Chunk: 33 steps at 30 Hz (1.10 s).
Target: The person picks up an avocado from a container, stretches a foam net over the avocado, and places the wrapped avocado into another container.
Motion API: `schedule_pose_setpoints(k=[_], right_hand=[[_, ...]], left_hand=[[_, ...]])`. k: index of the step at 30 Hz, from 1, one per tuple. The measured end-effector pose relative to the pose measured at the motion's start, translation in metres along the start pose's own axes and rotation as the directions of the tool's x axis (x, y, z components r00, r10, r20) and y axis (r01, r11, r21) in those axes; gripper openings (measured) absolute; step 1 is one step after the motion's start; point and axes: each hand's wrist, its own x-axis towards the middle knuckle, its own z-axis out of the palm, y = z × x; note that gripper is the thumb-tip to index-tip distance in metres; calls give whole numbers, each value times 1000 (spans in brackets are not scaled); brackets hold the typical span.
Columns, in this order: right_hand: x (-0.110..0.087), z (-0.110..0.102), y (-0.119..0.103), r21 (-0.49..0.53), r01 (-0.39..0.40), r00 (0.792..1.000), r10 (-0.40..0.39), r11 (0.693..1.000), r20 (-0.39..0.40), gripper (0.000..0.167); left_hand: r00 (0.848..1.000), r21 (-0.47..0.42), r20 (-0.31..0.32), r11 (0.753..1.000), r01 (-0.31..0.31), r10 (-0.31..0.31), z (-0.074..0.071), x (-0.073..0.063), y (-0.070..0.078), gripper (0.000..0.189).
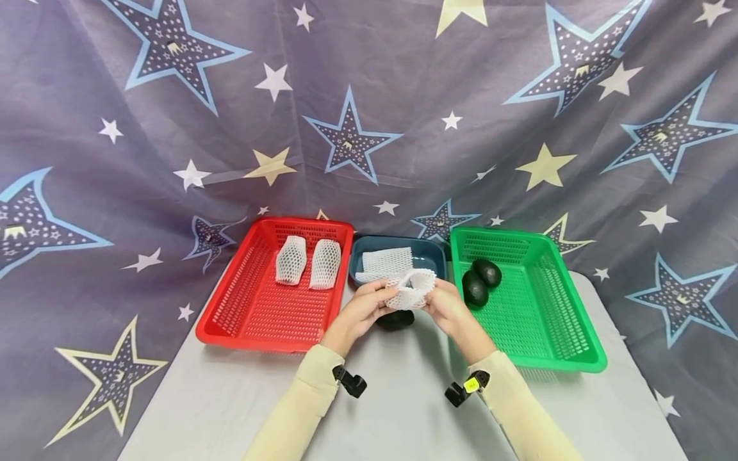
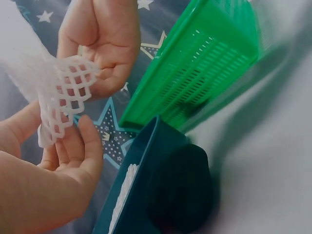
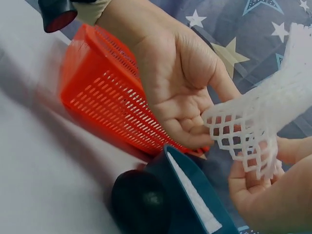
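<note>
A white foam net sleeve (image 1: 410, 299) is held up between both hands over the table, its near mouth spread into a round opening. My left hand (image 1: 364, 308) pinches one side of the rim; my right hand (image 1: 448, 306) grips the other. In the right wrist view the mesh (image 3: 239, 134) fans out between the fingers of the two hands. Below the hands a dark avocado (image 1: 396, 321) lies on the table, partly hidden by the net and left hand. It sits close against the blue bin (image 2: 152, 146) in the left wrist view.
The blue bin holds more flat white foam nets (image 1: 387, 261). At left, a red basket (image 1: 271, 323) contains two bulging netted pieces (image 1: 291, 261). At right, a green basket (image 1: 536, 333) holds two bare avocados (image 1: 475, 289). A starry curtain (image 1: 369, 205) hangs behind the table.
</note>
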Motion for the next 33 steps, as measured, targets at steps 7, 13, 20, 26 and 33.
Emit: schedule_pose_setpoints(k=[7, 13, 20, 26, 33], right_hand=[[3, -8, 22, -15, 24, 990, -26, 1000, -137, 33], [7, -7, 44, -101, 33, 952, -62, 994, -299, 12], [11, -7, 61, -203, 29, 921, -105, 979, -375, 10], [13, -8, 70, -250, 41, 900, -145, 967, -410, 13], [18, -9, 85, -234, 48, 883, -150, 971, -445, 14]], left_hand=[[987, 40, -162, 999, -14, 20, -3, -5, -9, 28], [968, 95, -249, 995, -1, 25, -8, -2, -23, 26], [949, 161, -313, 987, 5, 46, -12, 1, -32, 28], [924, 183, -373, 983, -17, 85, -8, 4, -36, 24], [894, 250, -427, 968, -24, 132, -5, 11, -42, 21]])
